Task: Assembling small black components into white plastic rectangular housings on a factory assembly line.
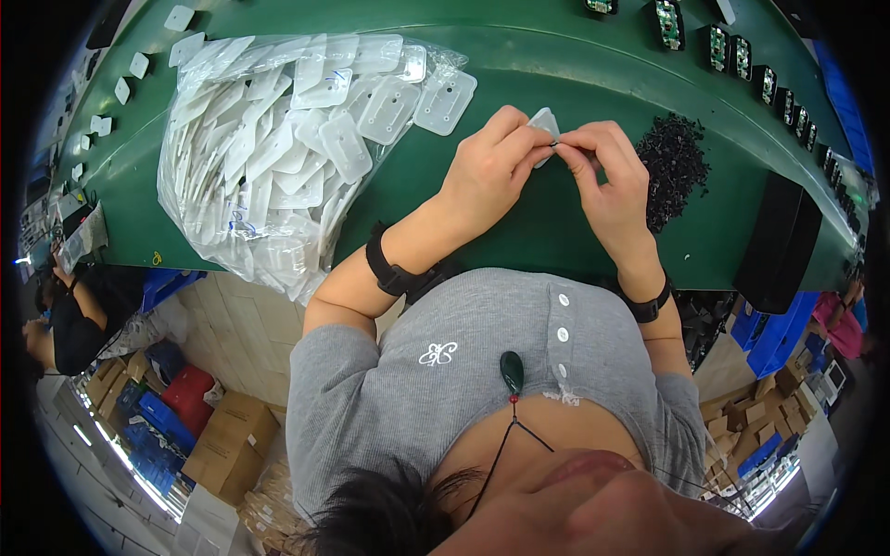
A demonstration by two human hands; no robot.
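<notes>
My left hand (pixel 491 171) is closed on a small white translucent plastic plate (pixel 544 120), held tilted above the green table. With thumb and forefinger, my right hand (pixel 609 181) pinches a tiny black piece (pixel 554 144) against the plate's edge. Fingers cover much of the plate, and the piece's exact shape is too small to make out. A heap of small black pieces (pixel 672 167) lies just right of my right hand. Left of my left hand, a clear plastic bag (pixel 199 227) spills out many similar white plates (pixel 345 146) with rounded corners and small holes.
Black housings with green circuit boards (pixel 718 48) line the table's right side. A black box (pixel 779 241) stands at the near right edge. White plates (pixel 139 65) lie spaced along the left. Other people sit at both sides; cardboard boxes (pixel 232 445) are on the floor.
</notes>
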